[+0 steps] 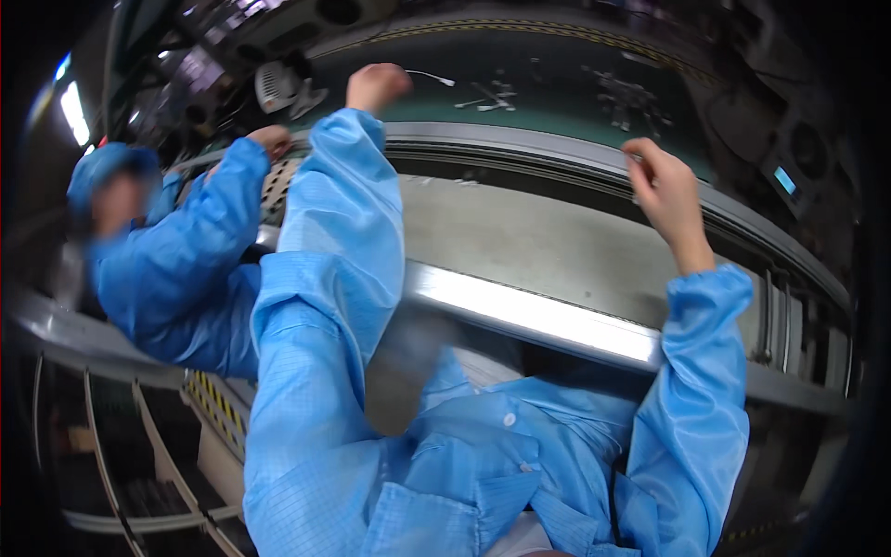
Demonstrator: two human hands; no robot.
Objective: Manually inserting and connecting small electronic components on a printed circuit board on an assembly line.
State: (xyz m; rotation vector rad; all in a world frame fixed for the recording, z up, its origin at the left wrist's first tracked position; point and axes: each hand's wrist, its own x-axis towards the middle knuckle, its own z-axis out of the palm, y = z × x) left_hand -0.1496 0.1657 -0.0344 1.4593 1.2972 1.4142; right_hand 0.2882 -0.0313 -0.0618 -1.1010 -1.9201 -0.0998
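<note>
My left hand (379, 86) is stretched forward over the far metal rail, its fingers closed and slightly blurred. A short white cable (432, 76) with a small plug-like end runs out from its fingertips over the dark green surface (548, 70). My right hand (664, 190) is above the same rail (520, 139), further right, with its fingers curled in toward the thumb. Whatever those fingers may hold is too small to make out. Beyond the hands, a few white cables (492, 97) lie loose, and a larger scattered heap of whitish cables (634, 100) sits further right.
A pale, lower flat surface (520, 237) runs between the far rail and a shiny near metal edge (538, 311). At my left a co-worker in blue (176, 265) reaches toward the line. A white device (276, 88) stands at the back left.
</note>
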